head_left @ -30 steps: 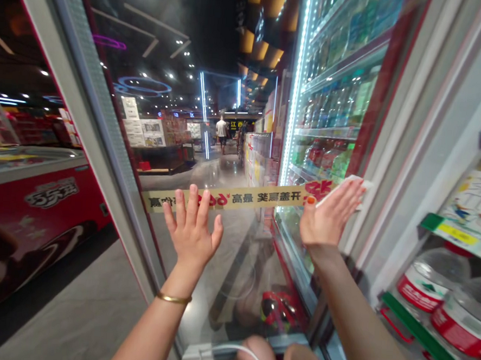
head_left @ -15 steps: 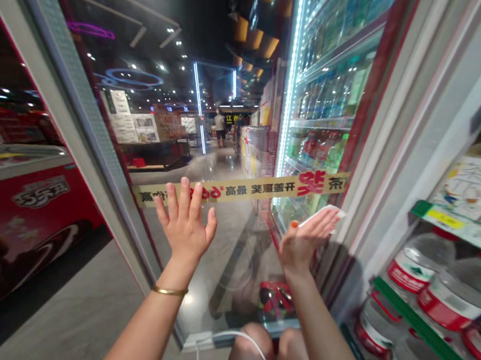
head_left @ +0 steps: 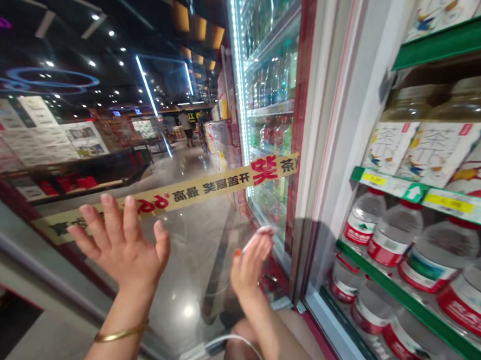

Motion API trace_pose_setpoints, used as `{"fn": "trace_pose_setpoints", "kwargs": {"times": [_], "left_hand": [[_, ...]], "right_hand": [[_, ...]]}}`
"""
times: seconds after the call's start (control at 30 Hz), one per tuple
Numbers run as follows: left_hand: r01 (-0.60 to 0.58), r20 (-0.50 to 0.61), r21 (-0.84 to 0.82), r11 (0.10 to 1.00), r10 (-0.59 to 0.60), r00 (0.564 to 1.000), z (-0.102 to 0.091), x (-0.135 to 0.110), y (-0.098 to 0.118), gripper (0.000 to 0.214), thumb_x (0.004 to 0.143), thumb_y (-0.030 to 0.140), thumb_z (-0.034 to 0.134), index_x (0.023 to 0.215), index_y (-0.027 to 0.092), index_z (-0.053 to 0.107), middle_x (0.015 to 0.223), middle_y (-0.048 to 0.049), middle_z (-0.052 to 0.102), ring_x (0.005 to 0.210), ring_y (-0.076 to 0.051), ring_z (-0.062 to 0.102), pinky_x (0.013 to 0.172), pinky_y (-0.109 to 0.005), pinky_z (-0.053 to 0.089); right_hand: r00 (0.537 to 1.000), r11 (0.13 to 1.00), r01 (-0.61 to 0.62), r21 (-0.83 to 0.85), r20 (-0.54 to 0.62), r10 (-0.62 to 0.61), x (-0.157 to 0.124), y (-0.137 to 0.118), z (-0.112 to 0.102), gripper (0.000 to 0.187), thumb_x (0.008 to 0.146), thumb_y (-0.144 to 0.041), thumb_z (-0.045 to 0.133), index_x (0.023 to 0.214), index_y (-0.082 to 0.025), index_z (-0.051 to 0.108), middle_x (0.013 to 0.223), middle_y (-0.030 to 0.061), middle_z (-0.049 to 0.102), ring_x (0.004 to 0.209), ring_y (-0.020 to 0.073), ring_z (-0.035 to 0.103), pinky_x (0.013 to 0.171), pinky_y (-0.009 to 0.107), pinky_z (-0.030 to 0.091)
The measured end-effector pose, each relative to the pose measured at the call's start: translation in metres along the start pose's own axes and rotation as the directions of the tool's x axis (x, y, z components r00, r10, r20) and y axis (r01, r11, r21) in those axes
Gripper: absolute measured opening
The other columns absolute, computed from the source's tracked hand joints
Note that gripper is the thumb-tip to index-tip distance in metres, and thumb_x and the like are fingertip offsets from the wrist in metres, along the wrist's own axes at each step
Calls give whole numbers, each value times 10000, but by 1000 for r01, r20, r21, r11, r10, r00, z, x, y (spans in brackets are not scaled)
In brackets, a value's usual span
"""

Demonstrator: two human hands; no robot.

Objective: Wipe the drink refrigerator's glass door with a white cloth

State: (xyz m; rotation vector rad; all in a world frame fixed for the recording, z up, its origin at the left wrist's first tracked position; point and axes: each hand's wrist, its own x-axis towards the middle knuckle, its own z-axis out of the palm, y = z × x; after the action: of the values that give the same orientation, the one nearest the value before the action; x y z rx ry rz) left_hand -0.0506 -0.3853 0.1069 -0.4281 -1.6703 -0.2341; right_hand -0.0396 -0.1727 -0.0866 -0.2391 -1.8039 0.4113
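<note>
My left hand [head_left: 126,243], with a gold bangle [head_left: 121,333] at its wrist, has its fingers spread against the glass door [head_left: 178,257]. Its fingertips overlap the left end of a yellow strip [head_left: 191,193] with red and black mirrored lettering. Lower and to the right, my right hand [head_left: 249,265] is at the glass with a thin white wipe [head_left: 266,231] under its fingers. Whether the wipe is cloth or paper I cannot tell. Something orange shows at the thumb tip. Most of the wipe is hidden behind the fingers.
On the right, green-edged shelves [head_left: 411,191] hold water bottles [head_left: 396,233] and boxed-label tea bottles [head_left: 389,145]. A lit drinks cooler [head_left: 270,89] shows through or in the glass. A white cable [head_left: 234,338] loops near my knees. Farther off, a person [head_left: 185,125] stands in the aisle.
The view has turned right, bringing more of the bottle shelves in. My right hand has slid down the glass with the wipe, below the yellow strip. My left hand stays spread near the strip.
</note>
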Motion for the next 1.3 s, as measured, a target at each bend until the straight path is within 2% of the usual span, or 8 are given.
{"fn": "trace_pose_setpoints", "kwargs": {"times": [0.13,0.3,0.4,0.63,0.83,0.93,1.1,1.3], "left_hand": [[-8,17,-5,1000,8,1000,0,1,-5,929,990,407,626,1787,345,155,1878,-34,129,1746,-378,70,1397,-722,29],[-10,40,-21,1000,11,999,3,2,-7,960,979,407,637,1788,358,122,1885,-23,95,1746,-387,45,1382,-740,7],[-17,32,-47,999,19,999,6,2,-10,975,965,415,649,1785,367,124,1887,-17,91,1744,-403,35,1362,-766,-16],[4,61,-70,998,0,998,4,3,-12,927,990,420,614,1785,356,141,1887,-24,90,1748,-387,3,1364,-747,-44],[-24,61,2,1000,24,998,4,4,-9,941,995,414,590,1790,349,92,1889,-13,68,1754,-359,11,1379,-726,2],[-23,64,4,1000,23,998,3,4,-9,925,1005,417,581,1789,353,95,1890,-10,66,1751,-379,18,1371,-745,2],[-23,66,13,1000,22,998,4,5,-9,895,1028,408,571,1791,320,112,1887,-57,89,1749,-391,32,1364,-773,25],[-10,39,-2,1000,10,999,10,3,-8,902,1015,407,589,1790,314,137,1882,-68,117,1746,-402,50,1368,-777,33]], "right_hand": [[809,810,563,164,89,-580,-52,-45,12,797,1056,-660,473,1766,-339,304,1842,-60,273,1748,176,75,1405,399,262],[985,991,137,-3,108,-136,-52,46,6,870,1068,-398,493,1803,-163,92,1854,181,116,1731,413,116,1343,743,303],[996,998,-6,-63,84,11,-62,44,4,863,1056,-351,434,1798,-119,58,1851,205,16,1720,461,46,1303,833,287],[894,897,420,138,109,-435,-98,-58,4,676,1012,-807,316,1606,-559,524,1773,-329,171,1720,49,12,1315,210,373],[979,982,-191,0,68,190,-44,47,3,906,1112,-400,336,1726,-15,-208,1804,271,-237,1709,442,-175,1333,798,194],[969,978,-205,26,149,199,-60,18,6,1014,1094,-519,411,1728,-9,-194,1814,323,-162,1710,504,-100,1296,836,219],[820,860,390,328,301,-486,-100,-38,-1,997,995,-802,537,1792,-300,208,1827,40,341,1719,259,236,1392,462,290],[985,990,-132,49,121,126,1,43,-8,979,1116,-466,399,1719,7,-211,1812,336,-143,1718,496,-84,1279,852,217]]}}
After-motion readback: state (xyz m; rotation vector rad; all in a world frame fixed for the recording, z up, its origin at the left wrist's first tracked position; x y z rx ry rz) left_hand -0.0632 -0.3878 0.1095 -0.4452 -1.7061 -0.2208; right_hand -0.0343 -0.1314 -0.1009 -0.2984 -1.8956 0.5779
